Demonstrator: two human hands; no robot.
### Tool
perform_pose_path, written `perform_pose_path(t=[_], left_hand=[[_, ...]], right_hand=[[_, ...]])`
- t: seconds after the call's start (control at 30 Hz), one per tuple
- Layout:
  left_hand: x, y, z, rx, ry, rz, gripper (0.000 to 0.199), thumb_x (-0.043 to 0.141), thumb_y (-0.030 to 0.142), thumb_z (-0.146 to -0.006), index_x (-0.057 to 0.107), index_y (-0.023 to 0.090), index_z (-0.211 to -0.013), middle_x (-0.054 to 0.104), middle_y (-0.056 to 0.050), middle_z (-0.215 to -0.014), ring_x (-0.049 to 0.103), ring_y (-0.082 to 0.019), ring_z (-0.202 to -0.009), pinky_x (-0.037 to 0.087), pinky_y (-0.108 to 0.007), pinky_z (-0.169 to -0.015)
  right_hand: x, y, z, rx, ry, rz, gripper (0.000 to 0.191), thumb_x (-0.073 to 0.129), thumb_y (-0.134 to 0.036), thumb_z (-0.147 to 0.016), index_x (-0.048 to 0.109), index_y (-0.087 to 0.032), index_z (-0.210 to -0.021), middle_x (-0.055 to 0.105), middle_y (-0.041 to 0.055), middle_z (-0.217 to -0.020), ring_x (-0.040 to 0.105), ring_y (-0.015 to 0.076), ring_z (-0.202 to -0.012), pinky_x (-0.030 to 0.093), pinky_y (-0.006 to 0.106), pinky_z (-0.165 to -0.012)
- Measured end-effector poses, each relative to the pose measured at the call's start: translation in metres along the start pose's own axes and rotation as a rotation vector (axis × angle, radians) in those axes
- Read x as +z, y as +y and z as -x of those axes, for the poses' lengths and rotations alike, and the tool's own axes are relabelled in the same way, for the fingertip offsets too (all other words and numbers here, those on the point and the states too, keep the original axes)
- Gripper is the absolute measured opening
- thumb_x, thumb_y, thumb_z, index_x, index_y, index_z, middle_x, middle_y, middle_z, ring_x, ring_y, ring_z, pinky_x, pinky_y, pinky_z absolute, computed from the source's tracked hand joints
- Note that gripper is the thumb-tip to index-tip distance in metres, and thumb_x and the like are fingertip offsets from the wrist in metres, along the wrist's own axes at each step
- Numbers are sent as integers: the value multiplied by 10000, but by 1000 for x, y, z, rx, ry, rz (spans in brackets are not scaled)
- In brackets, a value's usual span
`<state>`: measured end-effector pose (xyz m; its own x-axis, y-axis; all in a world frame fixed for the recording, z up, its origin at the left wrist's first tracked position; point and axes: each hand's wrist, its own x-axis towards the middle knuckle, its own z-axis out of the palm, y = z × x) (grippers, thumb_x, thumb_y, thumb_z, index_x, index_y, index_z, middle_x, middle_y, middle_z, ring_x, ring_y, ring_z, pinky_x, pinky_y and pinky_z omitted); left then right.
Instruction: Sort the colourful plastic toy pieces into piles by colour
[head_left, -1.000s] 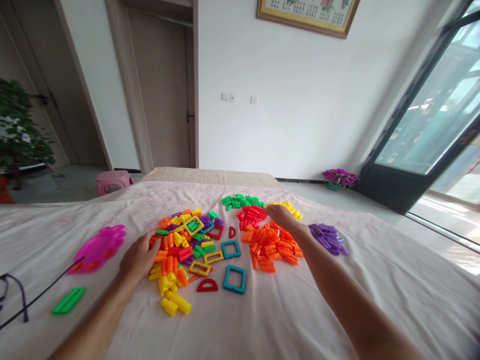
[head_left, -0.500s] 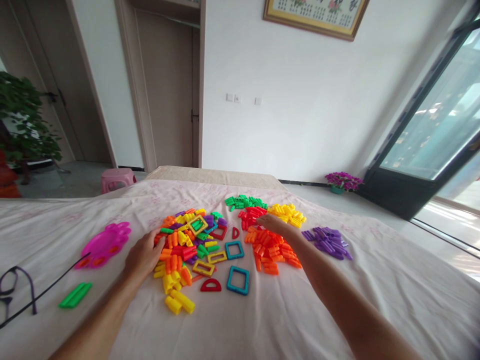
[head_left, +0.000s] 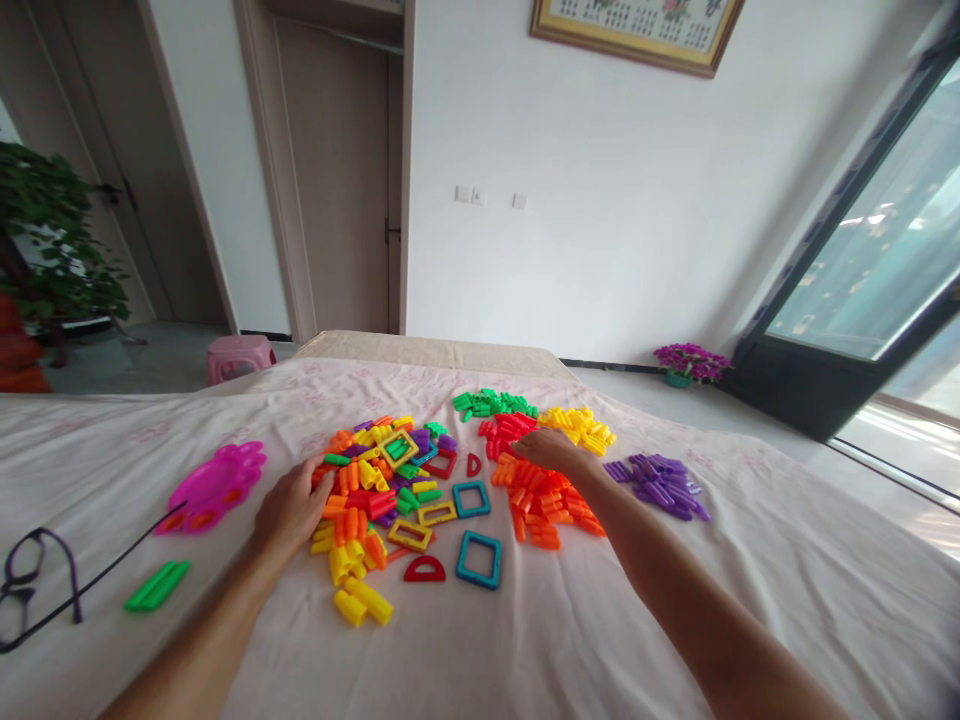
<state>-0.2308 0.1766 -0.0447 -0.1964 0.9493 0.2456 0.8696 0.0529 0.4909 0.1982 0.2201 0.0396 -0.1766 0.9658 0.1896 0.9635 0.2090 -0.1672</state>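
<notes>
My left hand [head_left: 294, 502] rests against the left edge of a mixed heap of plastic building pieces [head_left: 369, 477], thumb and fingers apart. Orange, yellow, red, green and purple tubes make up that heap, with a yellow square frame [head_left: 398, 450] on top. Over the border between the red pieces [head_left: 504, 432] and the orange pieces [head_left: 546, 500], my right hand [head_left: 553, 447] reaches out with its fingers extended. Its fingertips are near the red ones; I see nothing held in it. Blue square frames [head_left: 478, 560] and a red half-ring [head_left: 424, 569] lie between the piles.
Piles of green pieces [head_left: 493, 403], yellow pieces [head_left: 579, 429] and purple pieces [head_left: 665, 487] lie at the back and right. To the left are a pink paw-shaped tray [head_left: 214, 480], green tubes [head_left: 157, 587] and glasses [head_left: 45, 580]. A pale cloth [head_left: 585, 640] covers the surface.
The view has shifted slightly, so everything sits a little further right. My right hand looks a bit more arched over the red pieces; my left hand stays at the heap.
</notes>
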Motion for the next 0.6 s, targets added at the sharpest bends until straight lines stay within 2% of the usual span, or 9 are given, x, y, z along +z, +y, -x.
perform_pose_path(t=[0.2, 0.43, 0.53, 0.6], left_hand=[[0, 1, 0, -23, -9, -9, 477, 342, 413, -910, 530, 204, -1295, 627, -88, -1277, 580, -260, -1143, 438, -334, -892], [0, 1, 0, -8, 11, -14, 474, 355, 405, -909, 551, 187, -1281, 640, -102, -1249, 595, -259, -1111, 446, -334, -870], [0, 2, 1, -11, 9, -14, 469, 367, 405, -909, 555, 187, -1280, 642, -98, -1251, 596, -251, -1114, 445, -323, -869], [-1, 2, 1, -10, 10, -11, 468, 371, 411, -911, 558, 189, -1278, 642, -95, -1254, 597, -243, -1118, 446, -314, -867]], right_hand=[[-8, 3, -2, 21, -47, 30, 185, 582, -264, -873, 665, -180, -730, 673, 77, -750, 636, 183, -796, 436, 244, -695], [-19, 10, -7, 135, 36, 4, 333, 421, -328, -945, 696, -194, -810, 688, 66, -802, 610, 175, -741, 407, 250, -661], [-20, -1, -3, 196, 115, -120, 403, 375, -390, -952, 694, -186, -814, 669, 30, -745, 586, 152, -692, 389, 237, -617], [-21, -19, 5, 169, 169, -229, 409, 390, -421, -937, 704, -185, -822, 657, 15, -704, 579, 151, -672, 391, 235, -601]])
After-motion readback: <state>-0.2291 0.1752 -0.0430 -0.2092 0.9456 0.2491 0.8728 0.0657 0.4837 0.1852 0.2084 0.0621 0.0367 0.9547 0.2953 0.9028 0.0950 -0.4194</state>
